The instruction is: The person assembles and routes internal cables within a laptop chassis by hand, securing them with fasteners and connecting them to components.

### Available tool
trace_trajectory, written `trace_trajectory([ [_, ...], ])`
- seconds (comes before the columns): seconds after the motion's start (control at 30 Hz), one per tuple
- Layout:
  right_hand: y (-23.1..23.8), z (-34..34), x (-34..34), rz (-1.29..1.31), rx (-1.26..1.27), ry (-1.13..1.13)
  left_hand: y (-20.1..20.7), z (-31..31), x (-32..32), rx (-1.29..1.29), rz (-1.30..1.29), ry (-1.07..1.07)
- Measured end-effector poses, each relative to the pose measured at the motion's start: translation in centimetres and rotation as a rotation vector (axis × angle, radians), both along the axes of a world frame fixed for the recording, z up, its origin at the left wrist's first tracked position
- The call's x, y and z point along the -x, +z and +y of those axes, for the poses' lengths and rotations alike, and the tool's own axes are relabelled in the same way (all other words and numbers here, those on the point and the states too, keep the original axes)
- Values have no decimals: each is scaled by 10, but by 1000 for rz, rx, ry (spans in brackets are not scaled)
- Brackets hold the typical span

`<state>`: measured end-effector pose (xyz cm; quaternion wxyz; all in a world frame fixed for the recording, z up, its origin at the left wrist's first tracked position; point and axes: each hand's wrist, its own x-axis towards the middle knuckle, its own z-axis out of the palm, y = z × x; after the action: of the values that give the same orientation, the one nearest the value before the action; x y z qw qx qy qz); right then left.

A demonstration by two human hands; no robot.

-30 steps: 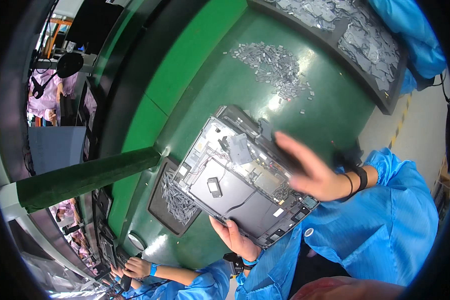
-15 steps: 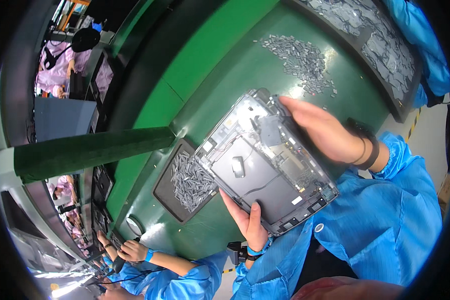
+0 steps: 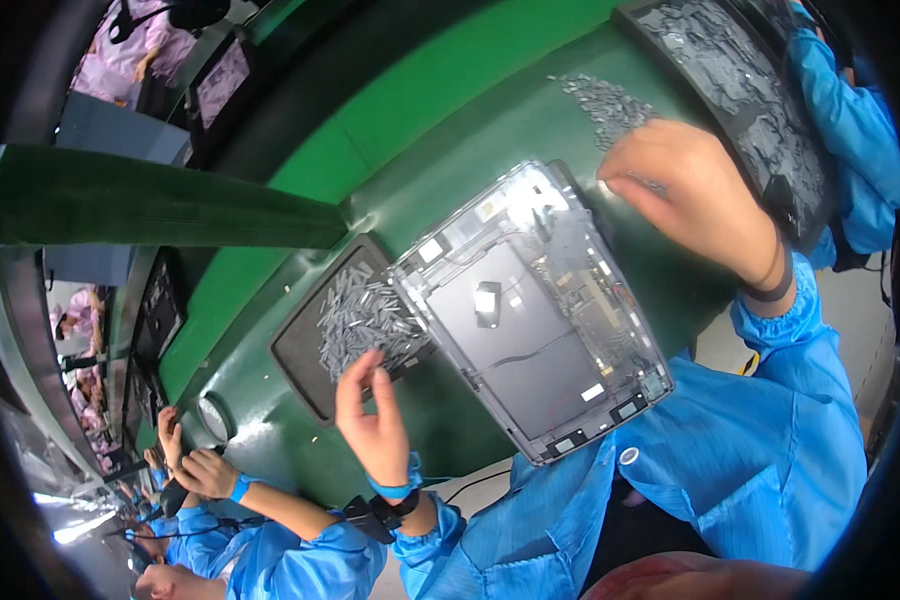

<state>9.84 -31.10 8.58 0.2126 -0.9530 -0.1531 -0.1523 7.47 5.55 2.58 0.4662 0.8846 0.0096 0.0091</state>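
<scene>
A thin rectangular metal-framed device, opened up [image 3: 505, 345], lies slantwise over the green smooth-topped table [image 3: 670, 300], its lower end against the person's glossy, creased blue gown [image 3: 770, 420]. Inside are flat matte-grey panels; on 1 sits a small dark rectangular block with a white label [image 3: 487, 303]. A thin grey irregular plate [image 3: 568, 240] overlies the circuitry.

The right hand [image 3: 685, 190] is beyond the device's upper right side, thumb and bent fingers close together; whether they pinch anything I cannot tell. It partly hides a heap of tiny grey oblong pieces [image 3: 600, 102]. The left hand [image 3: 372, 420] has thumb and forefinger narrowly apart before a shallow black tray [image 3: 300, 385] of slim grey strips [image 3: 365, 315], blocking its lower corner; its grip is unclear.

A larger dark tray [image 3: 658, 50] bears jagged grey flakes [image 3: 720, 85]. A dark-green fabric-covered bar [image 3: 160, 205] juts in leftward.
</scene>
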Motion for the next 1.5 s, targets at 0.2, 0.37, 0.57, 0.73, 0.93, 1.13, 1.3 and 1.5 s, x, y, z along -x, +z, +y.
trace_trajectory([
  [0.2,-27,-48,11,46,185,-130,-7,21,-2,-205,-35,59],
  [0.37,-51,-53,51,256,65,-140,-13,20,-11,-259,-61,8],
  [0.57,-68,-46,62,240,10,-175,-10,15,-11,-232,-37,6],
  [0.73,-75,-38,54,209,-4,-131,-9,21,-3,-233,-54,31],
  [0.93,-68,-37,58,244,-34,-200,-16,19,-14,-274,-145,1],
  [1.13,-64,-39,44,215,-163,-228,-8,7,-31,-343,-211,-41],
  [1.3,-33,-27,19,97,-189,-173,-10,-12,-53,-477,-357,-165],
  [1.5,-2,-4,-10,315,-540,-109,-11,-17,-67,-598,-394,-303],
])
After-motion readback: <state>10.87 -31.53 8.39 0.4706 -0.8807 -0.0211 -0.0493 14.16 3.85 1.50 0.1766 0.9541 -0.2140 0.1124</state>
